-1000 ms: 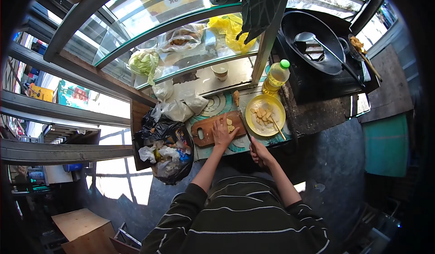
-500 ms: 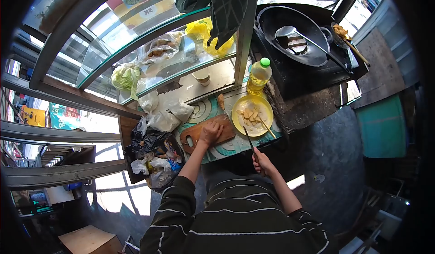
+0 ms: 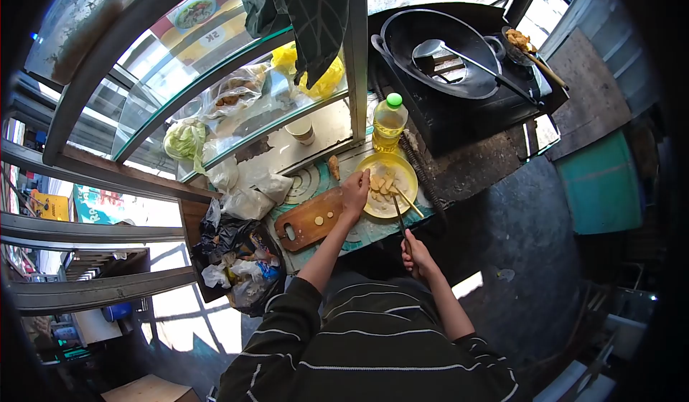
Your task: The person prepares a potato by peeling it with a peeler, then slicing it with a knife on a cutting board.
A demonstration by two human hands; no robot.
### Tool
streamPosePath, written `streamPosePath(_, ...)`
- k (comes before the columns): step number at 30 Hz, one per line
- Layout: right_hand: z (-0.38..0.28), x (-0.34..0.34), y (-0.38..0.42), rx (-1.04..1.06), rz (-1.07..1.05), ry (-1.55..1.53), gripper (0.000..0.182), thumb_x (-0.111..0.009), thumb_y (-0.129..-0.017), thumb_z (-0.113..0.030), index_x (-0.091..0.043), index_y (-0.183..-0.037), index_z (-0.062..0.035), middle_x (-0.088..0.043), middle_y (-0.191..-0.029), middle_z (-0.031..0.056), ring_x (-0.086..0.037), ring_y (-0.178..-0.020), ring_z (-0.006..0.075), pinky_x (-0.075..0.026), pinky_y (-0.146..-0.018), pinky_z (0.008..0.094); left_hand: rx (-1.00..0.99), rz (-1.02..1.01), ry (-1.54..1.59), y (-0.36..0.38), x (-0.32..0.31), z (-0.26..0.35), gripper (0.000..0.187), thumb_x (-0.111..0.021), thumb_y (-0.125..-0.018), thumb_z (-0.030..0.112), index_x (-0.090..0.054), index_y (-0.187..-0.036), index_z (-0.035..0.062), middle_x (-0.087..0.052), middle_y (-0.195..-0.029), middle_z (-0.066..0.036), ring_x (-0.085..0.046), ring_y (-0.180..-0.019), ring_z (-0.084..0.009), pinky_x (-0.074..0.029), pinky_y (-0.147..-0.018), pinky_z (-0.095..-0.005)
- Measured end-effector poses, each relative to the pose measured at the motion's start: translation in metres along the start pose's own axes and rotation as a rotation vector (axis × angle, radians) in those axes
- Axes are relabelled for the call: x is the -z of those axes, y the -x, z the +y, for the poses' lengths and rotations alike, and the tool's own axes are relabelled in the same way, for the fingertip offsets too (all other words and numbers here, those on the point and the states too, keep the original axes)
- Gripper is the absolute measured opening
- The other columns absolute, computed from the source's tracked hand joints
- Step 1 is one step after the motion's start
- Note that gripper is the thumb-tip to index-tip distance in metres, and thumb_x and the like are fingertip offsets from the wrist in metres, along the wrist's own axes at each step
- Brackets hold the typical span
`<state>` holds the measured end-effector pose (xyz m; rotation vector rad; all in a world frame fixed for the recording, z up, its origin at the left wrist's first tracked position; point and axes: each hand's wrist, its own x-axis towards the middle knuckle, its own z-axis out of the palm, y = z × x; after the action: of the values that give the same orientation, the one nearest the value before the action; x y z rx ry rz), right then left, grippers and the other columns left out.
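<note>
My left hand (image 3: 354,195) is at the left rim of a yellow plate (image 3: 409,171), fingers drawn together; what they hold, if anything, is hidden. Pale slices (image 3: 382,185) lie in the plate in a whitish coating, and a thin wooden stick (image 3: 412,204) leans over its rim. My right hand (image 3: 416,253) grips a knife (image 3: 400,217) by the handle, its blade pointing up towards the plate's lower edge. Left of the plate, a wooden cutting board (image 3: 298,219) carries a few small round slices (image 3: 319,220). A brown elongated piece (image 3: 334,166) rests above the board.
An oil bottle (image 3: 388,125) with a green cap stands behind the plate. A wok (image 3: 459,32) with a ladle (image 3: 429,48) sits on the stove. Left are white plastic bags (image 3: 247,199), a trash-filled black bag (image 3: 226,237) and a glass case holding cabbage (image 3: 185,141).
My left hand has moved from the cutting board up and right to the plate's edge, uncovering slices on the board. The right hand still holds the knife. The view has shifted slightly.
</note>
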<state>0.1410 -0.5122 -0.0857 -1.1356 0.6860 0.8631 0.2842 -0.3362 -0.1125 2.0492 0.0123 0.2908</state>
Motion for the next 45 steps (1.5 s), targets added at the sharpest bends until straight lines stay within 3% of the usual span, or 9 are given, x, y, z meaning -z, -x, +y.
streamPosePath(4,0.005,0.005,0.003,0.015,0.009,-0.029,0.048,-0.036,-0.085,-0.057,-0.04,-0.07,-0.0119,-0.033,-0.045,-0.0021,-0.03,-0.032,0.0083,-0.028,-0.032,0.0227,0.235,-0.072,0.252,-0.011,-0.022,0.009,0.038,-0.045,-0.089,0.03,-0.061,-0.076,-0.0012,-0.061,-0.071,-0.012,-0.059,-0.065,-0.0192,-0.044,-0.061,-0.03)
streamPosePath(14,0.008,0.0,-0.003,0.0,-0.023,-0.042,0.048,-0.036,-0.085,-0.058,-0.039,-0.07,-0.0116,-0.033,-0.045,-0.0021,-0.03,-0.032,0.0083,-0.027,-0.032,0.0226,0.208,-0.048,0.4,-0.002,0.01,0.011,0.026,-0.05,-0.087,0.023,-0.063,-0.088,0.0011,-0.063,-0.079,-0.012,-0.06,-0.07,-0.0184,-0.045,-0.067,-0.0281)
streamPosePath(16,0.005,-0.002,-0.004,0.005,-0.017,-0.023,0.048,-0.036,-0.084,-0.058,-0.039,-0.07,-0.0115,-0.033,-0.045,-0.002,-0.03,-0.032,0.0084,-0.027,-0.032,0.0226,0.261,-0.025,0.139,0.005,0.045,0.017,0.027,-0.058,-0.08,0.024,-0.062,-0.091,-0.0007,-0.062,-0.084,-0.012,-0.06,-0.078,-0.0197,-0.045,-0.074,-0.0282)
streamPosePath(18,0.004,-0.001,-0.006,0.007,-0.014,-0.025,0.048,-0.036,-0.084,-0.058,-0.039,-0.07,-0.0115,-0.033,-0.045,-0.002,-0.03,-0.032,0.0084,-0.027,-0.032,0.0226,0.047,0.016,-0.249,0.021,0.073,-0.017,0.029,-0.067,-0.071,0.022,-0.061,-0.09,0.0012,-0.06,-0.08,-0.012,-0.058,-0.073,-0.024,-0.045,-0.07,-0.0319)
streamPosePath(24,-0.001,-0.005,-0.014,0.0,-0.011,0.011,0.048,-0.037,-0.084,-0.057,-0.039,-0.069,-0.0115,-0.034,-0.045,-0.0023,-0.031,-0.032,0.0078,-0.028,-0.032,0.0222,0.106,-0.044,-0.563,0.078,0.105,-0.049,0.036,-0.07,-0.065,0.018,-0.058,-0.095,0.0035,-0.055,-0.085,-0.014,-0.054,-0.078,-0.0299,-0.043,-0.071,-0.0375)
streamPosePath(27,-0.004,-0.01,-0.016,-0.007,-0.025,0.033,0.049,-0.037,-0.084,-0.057,-0.039,-0.068,-0.0112,-0.034,-0.045,-0.0023,-0.03,-0.032,0.0079,-0.028,-0.032,0.0222,0.158,-0.054,-0.404,0.076,0.093,-0.05,0.034,-0.069,-0.065,0.016,-0.057,-0.094,0.0022,-0.054,-0.085,-0.016,-0.054,-0.078,-0.0324,-0.044,-0.07,-0.0384)
streamPosePath(35,-0.004,-0.016,-0.022,-0.013,-0.047,0.058,0.048,-0.036,-0.085,-0.056,-0.039,-0.069,-0.0112,-0.033,-0.044,-0.0015,-0.03,-0.032,0.009,-0.027,-0.033,0.0229,0.088,-0.185,-0.508,0.063,0.085,-0.037,0.016,-0.061,-0.074,0.016,-0.062,-0.08,0.0015,-0.054,-0.077,-0.017,-0.055,-0.071,-0.0335,-0.044,-0.063,-0.0397)
streamPosePath(40,-0.003,-0.011,-0.018,-0.002,-0.019,0.049,0.048,-0.036,-0.085,-0.056,-0.039,-0.069,-0.0113,-0.033,-0.045,-0.0017,-0.03,-0.033,0.009,-0.027,-0.033,0.0228,-0.125,-0.212,-0.503,0.059,0.089,-0.043,0.013,-0.059,-0.074,0.011,-0.057,-0.069,-0.0011,-0.053,-0.07,-0.017,-0.055,-0.067,-0.0329,-0.046,-0.06,-0.0391)
streamPosePath(45,-0.006,-0.005,-0.014,-0.004,0.012,0.02,0.048,-0.037,-0.084,-0.057,-0.039,-0.069,-0.0116,-0.034,-0.045,-0.0019,-0.03,-0.033,0.0091,-0.028,-0.033,0.0229,-0.167,-0.187,-0.453,0.056,0.095,-0.059,0.012,-0.059,-0.073,0.011,-0.058,-0.071,-0.0003,-0.054,-0.066,-0.017,-0.054,-0.063,-0.0332,-0.044,-0.058,-0.0398)
